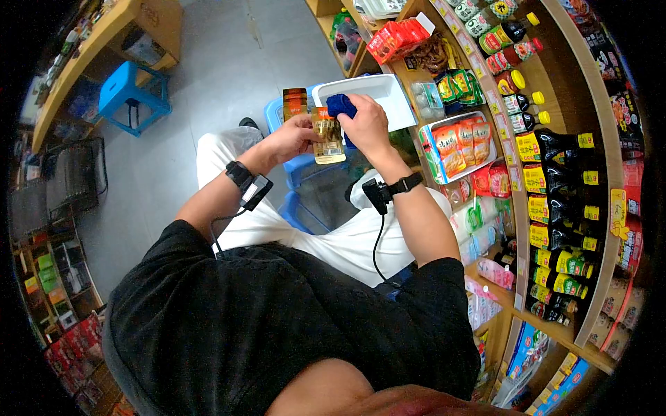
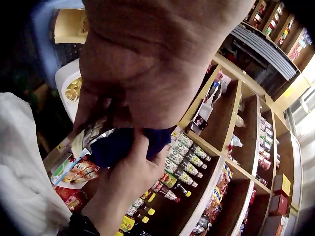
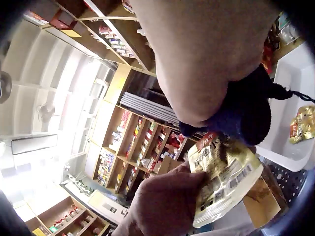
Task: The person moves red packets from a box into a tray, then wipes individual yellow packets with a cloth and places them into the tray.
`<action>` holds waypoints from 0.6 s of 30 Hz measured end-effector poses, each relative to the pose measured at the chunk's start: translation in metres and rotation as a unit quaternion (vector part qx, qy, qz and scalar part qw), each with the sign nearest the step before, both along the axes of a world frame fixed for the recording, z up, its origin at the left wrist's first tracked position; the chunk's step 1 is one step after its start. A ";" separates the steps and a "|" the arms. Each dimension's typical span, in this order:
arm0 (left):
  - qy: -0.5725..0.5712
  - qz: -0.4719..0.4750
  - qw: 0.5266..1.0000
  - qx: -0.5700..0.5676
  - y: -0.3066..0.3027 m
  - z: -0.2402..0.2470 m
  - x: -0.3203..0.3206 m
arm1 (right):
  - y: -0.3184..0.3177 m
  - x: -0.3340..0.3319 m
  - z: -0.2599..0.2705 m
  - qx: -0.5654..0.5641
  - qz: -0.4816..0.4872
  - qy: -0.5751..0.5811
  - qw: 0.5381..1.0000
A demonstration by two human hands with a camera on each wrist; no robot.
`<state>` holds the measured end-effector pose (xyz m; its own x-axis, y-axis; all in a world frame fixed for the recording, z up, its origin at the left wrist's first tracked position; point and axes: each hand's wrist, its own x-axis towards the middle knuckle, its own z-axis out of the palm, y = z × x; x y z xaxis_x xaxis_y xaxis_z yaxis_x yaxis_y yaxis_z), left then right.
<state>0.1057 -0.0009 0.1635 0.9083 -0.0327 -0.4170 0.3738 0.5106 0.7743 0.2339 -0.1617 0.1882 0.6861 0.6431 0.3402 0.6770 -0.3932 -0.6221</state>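
Observation:
My left hand (image 1: 297, 136) pinches a gold snack packet (image 1: 329, 142) by its side edge, the printed back with a barcode facing up. A dark blue cloth (image 1: 340, 106) is bunched in my right hand (image 1: 368, 125), held right at the packet's top end. In the right wrist view the cloth (image 3: 246, 113) overlaps the top of the packet (image 3: 226, 182), and a dark cord trails from it. Below the hands stands a white plastic basin (image 1: 395, 93), with another gold packet (image 3: 303, 124) lying inside it. Beside the basin is a small cardboard box (image 1: 294, 102).
A blue stool (image 1: 295, 208) stands between the person's knees under the basin and box. Shelves of bottles (image 1: 555, 187) and a tray of red-and-white packets (image 1: 461, 145) line the right side. Another blue stool (image 1: 132, 97) stands on the grey floor at left.

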 end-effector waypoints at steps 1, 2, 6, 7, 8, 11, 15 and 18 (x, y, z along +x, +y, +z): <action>-0.001 0.004 1.000 -0.017 0.005 -0.008 0.001 | -0.001 0.001 0.002 0.001 0.004 0.006 1.000; 0.000 0.004 1.000 -0.018 0.007 -0.016 0.003 | -0.001 0.001 0.001 0.000 0.004 0.007 1.000; -0.047 0.058 0.996 -0.051 0.005 -0.012 0.003 | -0.001 -0.006 0.001 -0.026 0.024 0.009 0.999; -0.046 0.056 0.990 -0.124 0.006 -0.012 0.005 | 0.001 -0.009 0.001 -0.044 0.032 0.011 0.998; -0.045 0.054 0.978 -0.195 0.007 -0.012 0.005 | 0.002 -0.011 -0.001 -0.044 0.036 0.012 0.998; -0.091 0.032 0.974 -0.204 0.007 -0.017 0.004 | 0.002 -0.009 -0.003 -0.063 0.041 -0.014 0.997; -0.069 0.058 0.991 -0.094 -0.002 -0.008 -0.002 | 0.000 -0.004 0.000 -0.048 0.058 0.001 0.997; -0.039 0.089 0.993 -0.068 -0.007 -0.012 0.000 | 0.000 -0.001 -0.003 -0.062 0.073 0.008 0.995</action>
